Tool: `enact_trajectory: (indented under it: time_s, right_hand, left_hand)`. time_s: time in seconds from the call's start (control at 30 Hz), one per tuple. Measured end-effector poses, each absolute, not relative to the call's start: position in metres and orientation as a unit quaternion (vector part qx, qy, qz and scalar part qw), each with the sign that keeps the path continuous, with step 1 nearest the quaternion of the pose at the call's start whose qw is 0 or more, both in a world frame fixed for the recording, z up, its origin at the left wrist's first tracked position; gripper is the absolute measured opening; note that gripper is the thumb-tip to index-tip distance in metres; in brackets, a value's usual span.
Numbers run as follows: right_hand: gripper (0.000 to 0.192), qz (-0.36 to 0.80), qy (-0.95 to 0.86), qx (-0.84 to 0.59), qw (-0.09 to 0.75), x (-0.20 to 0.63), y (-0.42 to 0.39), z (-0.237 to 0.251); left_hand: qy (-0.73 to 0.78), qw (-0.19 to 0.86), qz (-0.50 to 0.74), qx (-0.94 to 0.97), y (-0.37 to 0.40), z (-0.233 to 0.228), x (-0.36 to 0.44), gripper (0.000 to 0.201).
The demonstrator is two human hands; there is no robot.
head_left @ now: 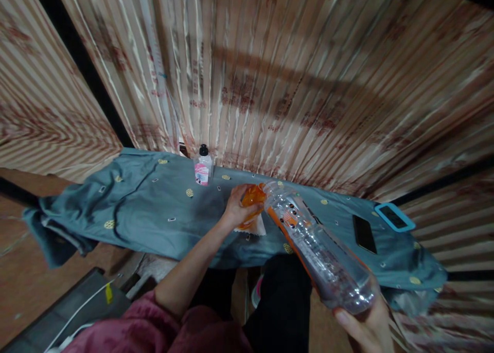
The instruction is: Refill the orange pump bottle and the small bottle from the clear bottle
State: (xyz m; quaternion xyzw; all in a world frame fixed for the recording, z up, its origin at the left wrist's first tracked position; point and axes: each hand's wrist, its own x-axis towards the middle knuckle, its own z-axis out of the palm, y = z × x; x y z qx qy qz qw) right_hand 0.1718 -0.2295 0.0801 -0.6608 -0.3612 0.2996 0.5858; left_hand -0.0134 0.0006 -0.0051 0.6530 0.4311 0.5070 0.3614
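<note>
Here, left hand (234,208) closed round orange vessel (252,196), perhaps cup; right hand (369,323) grips tilted bottle (318,252) by base.

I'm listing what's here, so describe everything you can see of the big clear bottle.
The bottle looks like clear plastic, with a narrow neck, an orange strip along one side and orange and dark markings. It slants over the near edge of the cloth, neck upper left, base lower right. The right hand holds it near the base; its mouth end meets an orange thing in the left hand. Whether it holds liquid is unclear.
</note>
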Motion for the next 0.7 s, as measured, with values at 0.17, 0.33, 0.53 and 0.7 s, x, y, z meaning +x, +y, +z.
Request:
enact_trajectory:
  time_s: [0.17, 0.33, 0.53, 0.7]
  right_hand:
    - [0.091, 0.320, -0.361, -0.649, 0.589, 0.173, -0.231, 0.078]
    - [0.091, 0.303, -0.359, -0.654, 0.593, 0.172, -0.228, 0.081]
    - [0.091, 0.307, -0.373, -0.658, 0.577, 0.179, -0.229, 0.077]
    - [0.093, 0.283, -0.392, -0.667, 0.567, 0.186, -0.229, 0.075]
  left_hand:
    - [0.432, 0.365, 0.508, 0.650, 0.002, -0.007, -0.013, 0.047]
    - [0.435, 0.366, 0.507, 0.648, 0.001, -0.006, -0.013, 0.046]
    - [0.434, 0.365, 0.506, 0.650, 0.000, -0.004, -0.013, 0.045]
    - [0.435, 0.367, 0.510, 0.645, 0.000, -0.006, -0.012, 0.045]
